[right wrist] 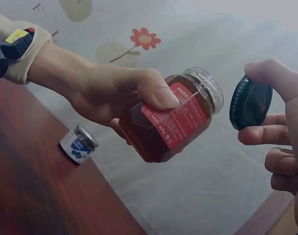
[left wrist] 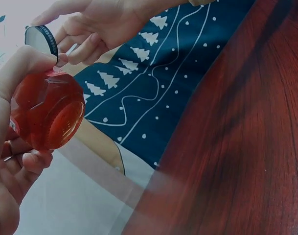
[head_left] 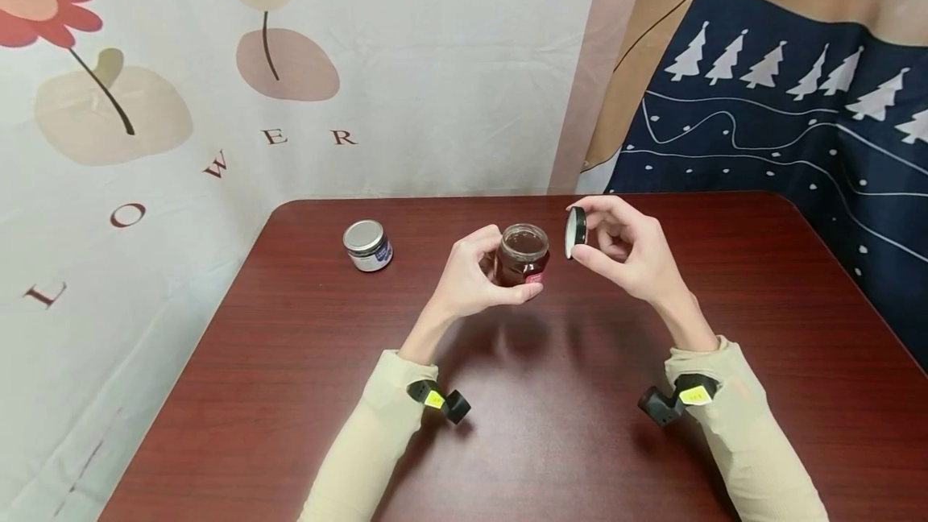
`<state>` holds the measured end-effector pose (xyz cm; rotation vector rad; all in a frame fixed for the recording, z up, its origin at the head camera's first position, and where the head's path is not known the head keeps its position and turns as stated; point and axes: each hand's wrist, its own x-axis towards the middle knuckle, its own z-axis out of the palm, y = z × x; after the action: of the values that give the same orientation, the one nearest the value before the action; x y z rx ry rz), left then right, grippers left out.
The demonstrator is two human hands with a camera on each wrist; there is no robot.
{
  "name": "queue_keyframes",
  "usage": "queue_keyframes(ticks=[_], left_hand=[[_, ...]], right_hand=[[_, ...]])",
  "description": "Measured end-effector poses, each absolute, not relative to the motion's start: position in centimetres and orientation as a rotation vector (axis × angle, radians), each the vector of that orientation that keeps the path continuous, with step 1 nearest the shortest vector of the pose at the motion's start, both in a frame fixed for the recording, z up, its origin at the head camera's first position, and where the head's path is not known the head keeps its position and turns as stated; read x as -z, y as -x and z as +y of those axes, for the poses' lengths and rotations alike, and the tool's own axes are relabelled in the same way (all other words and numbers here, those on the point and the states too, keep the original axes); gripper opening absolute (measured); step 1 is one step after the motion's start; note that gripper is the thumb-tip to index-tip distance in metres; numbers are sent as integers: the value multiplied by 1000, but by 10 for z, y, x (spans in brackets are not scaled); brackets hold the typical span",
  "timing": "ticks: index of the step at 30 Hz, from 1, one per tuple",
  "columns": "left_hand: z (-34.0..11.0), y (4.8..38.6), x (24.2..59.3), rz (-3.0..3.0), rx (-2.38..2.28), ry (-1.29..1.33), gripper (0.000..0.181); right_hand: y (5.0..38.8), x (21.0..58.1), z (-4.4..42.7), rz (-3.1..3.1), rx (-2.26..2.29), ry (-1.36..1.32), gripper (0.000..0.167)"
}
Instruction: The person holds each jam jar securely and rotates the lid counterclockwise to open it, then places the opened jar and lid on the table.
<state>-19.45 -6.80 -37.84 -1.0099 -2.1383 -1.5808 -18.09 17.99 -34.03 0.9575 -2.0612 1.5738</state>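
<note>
My left hand (head_left: pixel 473 274) grips a glass jam jar (head_left: pixel 524 254) above the table, thumb on one side and fingers on the other. Its mouth is uncovered, and dark red jam (right wrist: pixel 139 128) shows through the glass. A red label (right wrist: pixel 173 115) faces the right wrist view. Just right of the jar, my right hand (head_left: pixel 629 248) pinches a dark lid (right wrist: pixel 250 104) by its rim, between thumb and fingers. The lid stands on edge, apart from the jar, its pale inner side (left wrist: pixel 37 40) turned towards the jar.
A second, smaller jar (head_left: pixel 368 246) with a silver lid and a blue-and-white label stands on the table at the back left. The dark red wooden table (head_left: pixel 565 441) ends at a printed curtain (head_left: pixel 449 103) behind. Dark blue cloth (head_left: pixel 761 119) with white trees hangs at right.
</note>
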Motion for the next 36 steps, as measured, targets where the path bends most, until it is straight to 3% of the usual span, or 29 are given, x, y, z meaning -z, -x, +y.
queue_keyframes(ticks=[36], left_hand=[[-73,204,391,-2262,1457,766,33]], right_hand=[[197,359,184,-2324,-1455,-812,55]])
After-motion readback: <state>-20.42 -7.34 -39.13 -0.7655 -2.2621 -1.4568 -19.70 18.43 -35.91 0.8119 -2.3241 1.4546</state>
